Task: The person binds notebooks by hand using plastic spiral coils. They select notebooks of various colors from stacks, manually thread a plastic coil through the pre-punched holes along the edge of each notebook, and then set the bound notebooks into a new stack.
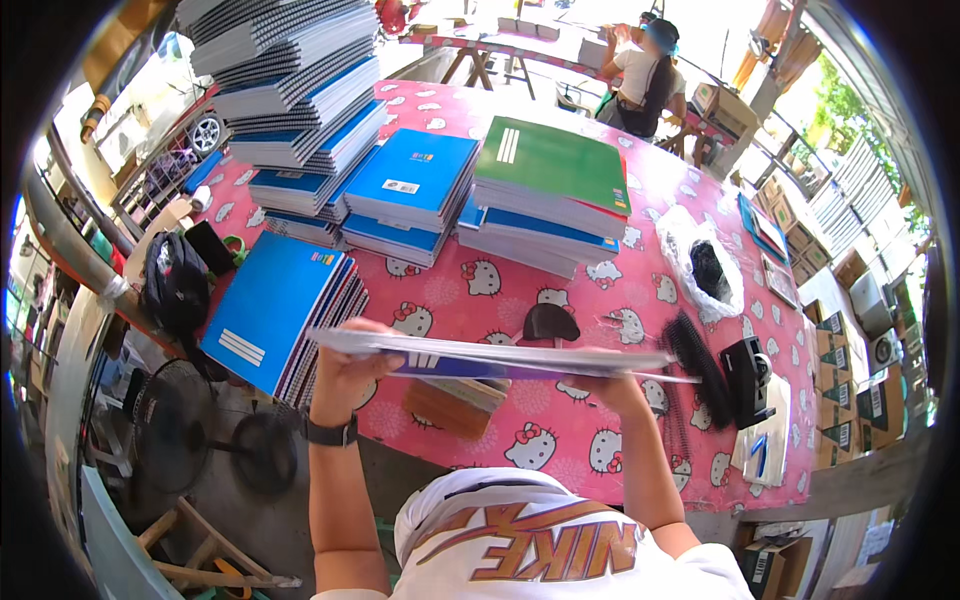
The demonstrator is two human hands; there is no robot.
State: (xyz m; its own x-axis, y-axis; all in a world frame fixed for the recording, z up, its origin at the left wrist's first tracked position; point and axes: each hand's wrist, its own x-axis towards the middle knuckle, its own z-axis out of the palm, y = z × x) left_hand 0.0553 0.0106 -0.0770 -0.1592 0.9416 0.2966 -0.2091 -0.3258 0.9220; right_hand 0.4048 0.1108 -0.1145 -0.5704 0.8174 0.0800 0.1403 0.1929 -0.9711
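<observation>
A thin notebook (520, 356) lies level between my hands, seen nearly edge-on, its white pages up and part of a blue-purple cover showing below. My left hand (352, 368), with a dark watch on the wrist, grips its left end. At the right end my right hand (608, 386) holds the lower edge, its fingers partly hidden. Under the notebook, a wooden block (455, 405) rests on the pink patterned tablecloth (560, 470). Just beyond is a dark rounded object (552, 322). Beside my left hand lies a stack of blue notebooks (272, 305).
Tall piles of spiral notebooks (300, 90), a blue stack (415, 175) and a green-topped stack (550, 165) stand farther back. To the right are black binding coils (695, 368), a black tape dispenser (747, 380), pens (760, 455) and a plastic bag (705, 265). Another person (640, 80) sits beyond.
</observation>
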